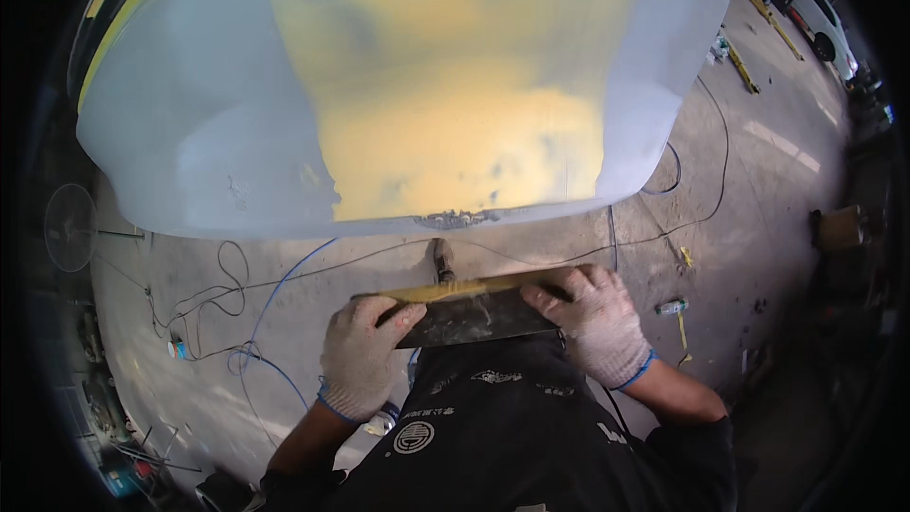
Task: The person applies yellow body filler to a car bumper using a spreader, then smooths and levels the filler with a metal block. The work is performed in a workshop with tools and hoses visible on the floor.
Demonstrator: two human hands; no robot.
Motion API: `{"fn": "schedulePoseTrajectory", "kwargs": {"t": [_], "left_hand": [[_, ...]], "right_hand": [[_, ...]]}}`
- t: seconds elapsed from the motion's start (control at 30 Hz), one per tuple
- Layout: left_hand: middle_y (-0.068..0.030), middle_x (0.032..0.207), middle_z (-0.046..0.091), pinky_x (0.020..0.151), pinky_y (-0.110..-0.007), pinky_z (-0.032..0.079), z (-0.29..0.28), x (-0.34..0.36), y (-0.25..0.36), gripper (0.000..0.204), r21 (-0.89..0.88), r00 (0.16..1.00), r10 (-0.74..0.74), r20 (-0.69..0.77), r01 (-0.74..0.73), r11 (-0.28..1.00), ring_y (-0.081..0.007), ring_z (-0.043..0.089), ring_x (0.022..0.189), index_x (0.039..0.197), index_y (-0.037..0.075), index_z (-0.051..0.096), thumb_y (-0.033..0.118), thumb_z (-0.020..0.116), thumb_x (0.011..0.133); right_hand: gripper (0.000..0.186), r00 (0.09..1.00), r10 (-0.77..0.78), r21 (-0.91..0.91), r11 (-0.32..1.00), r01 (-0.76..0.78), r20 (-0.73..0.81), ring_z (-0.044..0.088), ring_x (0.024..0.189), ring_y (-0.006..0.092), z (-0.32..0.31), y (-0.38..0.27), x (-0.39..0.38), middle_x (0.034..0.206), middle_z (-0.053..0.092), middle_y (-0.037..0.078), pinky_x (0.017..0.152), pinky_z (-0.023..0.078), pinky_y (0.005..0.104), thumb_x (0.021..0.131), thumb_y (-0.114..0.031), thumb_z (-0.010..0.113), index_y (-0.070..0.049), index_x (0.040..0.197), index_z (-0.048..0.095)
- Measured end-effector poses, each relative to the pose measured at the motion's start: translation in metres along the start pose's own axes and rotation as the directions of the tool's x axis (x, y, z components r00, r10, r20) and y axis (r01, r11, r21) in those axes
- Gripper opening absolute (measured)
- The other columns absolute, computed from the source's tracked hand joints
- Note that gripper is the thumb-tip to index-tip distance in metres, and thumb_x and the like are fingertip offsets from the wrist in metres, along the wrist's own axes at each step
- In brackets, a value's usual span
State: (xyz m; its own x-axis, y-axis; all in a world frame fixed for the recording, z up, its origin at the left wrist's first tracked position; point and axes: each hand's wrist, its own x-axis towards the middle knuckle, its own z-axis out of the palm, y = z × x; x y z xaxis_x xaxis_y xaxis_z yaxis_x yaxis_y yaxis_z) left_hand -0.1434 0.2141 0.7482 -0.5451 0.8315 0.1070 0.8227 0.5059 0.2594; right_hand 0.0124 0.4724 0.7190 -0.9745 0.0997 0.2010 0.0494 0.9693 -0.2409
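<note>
Both my hands wear whitish knit gloves with blue cuffs. My left hand is closed round the left end of a long sanding block, thumb on its near side. My right hand grips the other end the same way. The block has a dark, dust-smudged face and a yellow far edge; its underside is hidden. It is held level in front of my body, apart from the car panel. Ahead lies that large grey panel, with a broad yellow filler area down its middle. Dark patches mark the filler's near edge.
A blue hose and thin dark cables cross the concrete floor. A bottle lies at the right, beside a yellow strip. A round wire-like disc stands at the left. White cars are at far right.
</note>
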Motion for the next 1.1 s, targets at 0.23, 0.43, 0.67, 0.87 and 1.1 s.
{"fn": "schedulePoseTrajectory", "kwargs": {"t": [0.23, 0.43, 0.67, 0.87, 1.1], "left_hand": [[-0.0025, 0.117, 0.063, 0.089, -0.041, 0.049, -0.065, 0.065, -0.008, 0.045, 0.328, 0.866, 0.265, -0.423, -0.126, 0.936, -0.0278, 0.059, 0.108, 0.124, 0.026, 0.073, 0.008, 0.075, 0.083], [-0.0008, 0.114, 0.065, 0.09, -0.039, 0.049, -0.093, 0.145, -0.022, 0.041, 0.431, 0.587, 0.416, -0.695, -0.123, 0.894, -0.026, 0.06, 0.106, 0.119, 0.027, 0.075, 0.008, 0.075, 0.082], [-0.0051, 0.112, 0.066, 0.088, -0.037, 0.051, -0.109, 0.18, -0.029, 0.053, 0.444, 0.575, 0.442, -0.689, -0.147, 0.884, -0.0283, 0.061, 0.105, 0.119, 0.019, 0.075, -0.01, 0.069, 0.075], [-0.0087, 0.111, 0.065, 0.088, -0.038, 0.051, -0.112, 0.184, -0.034, 0.064, 0.457, 0.596, 0.454, -0.662, -0.158, 0.875, -0.0309, 0.061, 0.105, 0.123, 0.016, 0.074, -0.019, 0.064, 0.071], [-0.0049, 0.109, 0.067, 0.085, -0.038, 0.05, -0.123, 0.184, -0.03, 0.035, 0.408, 0.58, 0.445, -0.682, -0.203, 0.89, -0.0276, 0.063, 0.099, 0.116, 0.021, 0.077, 0.004, 0.071, 0.086]], "right_hand": [[0.06, 0.879, -0.2, -0.236, 0.966, 0.104, -0.433, 0.058, 0.108, 0.034, -0.076, 0.01, 0.058, 0.118, 0.064, 0.009, 0.091, 0.052, 0.0457, 0.067, -0.002, 0.07, -0.017, 0.125, 0.075], [0.062, 0.666, -0.334, -0.408, 0.912, 0.049, -0.667, 0.058, 0.109, 0.0324, -0.097, 0.042, 0.125, 0.121, 0.063, 0.009, 0.096, 0.048, 0.0464, 0.066, -0.005, 0.069, -0.019, 0.125, 0.073], [0.064, 0.63, -0.36, -0.424, 0.904, 0.053, -0.688, 0.057, 0.11, 0.0315, -0.107, 0.06, 0.162, 0.122, 0.062, 0.009, 0.1, 0.045, 0.0477, 0.066, -0.003, 0.068, -0.018, 0.128, 0.07], [0.062, 0.655, -0.34, -0.414, 0.909, 0.046, -0.675, 0.057, 0.11, 0.0315, -0.11, 0.058, 0.168, 0.123, 0.061, 0.009, 0.1, 0.044, 0.0475, 0.068, -0.004, 0.068, -0.018, 0.128, 0.07], [0.061, 0.626, -0.361, -0.441, 0.897, 0.03, -0.691, 0.055, 0.113, 0.0319, -0.115, 0.061, 0.165, 0.123, 0.061, 0.008, 0.1, 0.044, 0.047, 0.071, -0.007, 0.068, -0.021, 0.13, 0.069]]}}
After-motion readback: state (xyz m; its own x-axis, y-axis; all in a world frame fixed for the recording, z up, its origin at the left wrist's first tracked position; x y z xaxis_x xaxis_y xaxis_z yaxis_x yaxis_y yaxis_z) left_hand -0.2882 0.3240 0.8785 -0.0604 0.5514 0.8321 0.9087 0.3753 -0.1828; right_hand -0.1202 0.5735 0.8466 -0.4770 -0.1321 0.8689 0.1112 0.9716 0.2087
